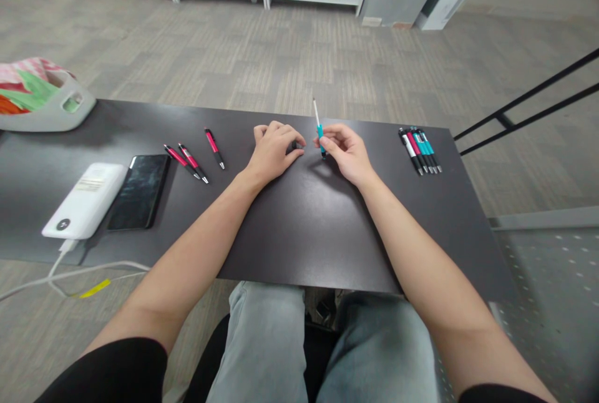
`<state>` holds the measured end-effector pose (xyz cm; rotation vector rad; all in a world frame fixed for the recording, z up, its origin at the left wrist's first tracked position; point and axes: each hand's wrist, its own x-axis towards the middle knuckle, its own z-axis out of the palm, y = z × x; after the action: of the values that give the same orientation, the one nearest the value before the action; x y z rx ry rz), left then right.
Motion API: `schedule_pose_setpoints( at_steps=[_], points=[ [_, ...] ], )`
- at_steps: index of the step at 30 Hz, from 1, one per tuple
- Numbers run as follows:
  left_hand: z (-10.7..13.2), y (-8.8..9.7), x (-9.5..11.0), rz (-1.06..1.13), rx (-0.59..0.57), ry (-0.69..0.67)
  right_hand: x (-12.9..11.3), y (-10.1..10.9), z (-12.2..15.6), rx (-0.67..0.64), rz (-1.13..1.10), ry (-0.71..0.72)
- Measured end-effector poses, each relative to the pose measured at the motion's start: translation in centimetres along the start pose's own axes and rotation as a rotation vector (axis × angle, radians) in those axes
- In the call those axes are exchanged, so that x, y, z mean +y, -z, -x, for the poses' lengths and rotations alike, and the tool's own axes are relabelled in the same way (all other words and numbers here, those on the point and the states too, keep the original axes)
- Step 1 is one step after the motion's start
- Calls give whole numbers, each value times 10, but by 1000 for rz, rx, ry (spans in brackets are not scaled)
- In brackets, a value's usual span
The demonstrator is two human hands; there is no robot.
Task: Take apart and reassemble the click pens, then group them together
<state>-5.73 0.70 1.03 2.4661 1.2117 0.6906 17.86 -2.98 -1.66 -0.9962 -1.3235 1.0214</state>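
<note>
My right hand point(345, 150) pinches a teal pen part point(321, 136) upright near the middle of the dark table point(299, 228), with its thin white refill point(316, 111) sticking up. My left hand point(272, 148) rests curled on the table just to its left, fingers closed on a small dark piece I cannot make out. The two hands are a few centimetres apart.
Three red pens point(193, 155) lie left of my left hand. A bundle of teal, red and white pens point(420, 150) lies at the right. A black phone point(139, 190) and a white power bank point(85, 199) with cable sit at the left; a grey basket point(55, 108) at the far left corner.
</note>
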Motion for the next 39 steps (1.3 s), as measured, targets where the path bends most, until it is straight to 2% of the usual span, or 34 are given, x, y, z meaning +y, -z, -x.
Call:
schedule_pose_setpoints(
  at_steps=[3, 8, 10, 12, 17, 28, 34, 39],
  points=[
    [-3, -7, -6, 132, 62, 4, -2, -1, 0, 13, 16, -15],
    [-17, -12, -21, 713, 384, 75, -3, -2, 2, 28, 93, -34],
    [-23, -11, -25, 887, 470, 133, -2, -1, 3, 22, 129, -32],
    [-27, -10, -28, 956, 513, 168, -1, -1, 4, 12, 158, -25],
    [-29, -10, -28, 979, 545, 193, 0, 1, 5, 12, 188, -12],
    [-26, -11, -22, 1026, 478, 206, 2, 0, 4, 6, 188, -6],
    [-27, -10, -26, 1013, 520, 168, 1, 1, 4, 1, 186, -6],
    [-26, -9, -22, 1000, 472, 174, 1, 2, 4, 6, 186, -12]
  ],
)
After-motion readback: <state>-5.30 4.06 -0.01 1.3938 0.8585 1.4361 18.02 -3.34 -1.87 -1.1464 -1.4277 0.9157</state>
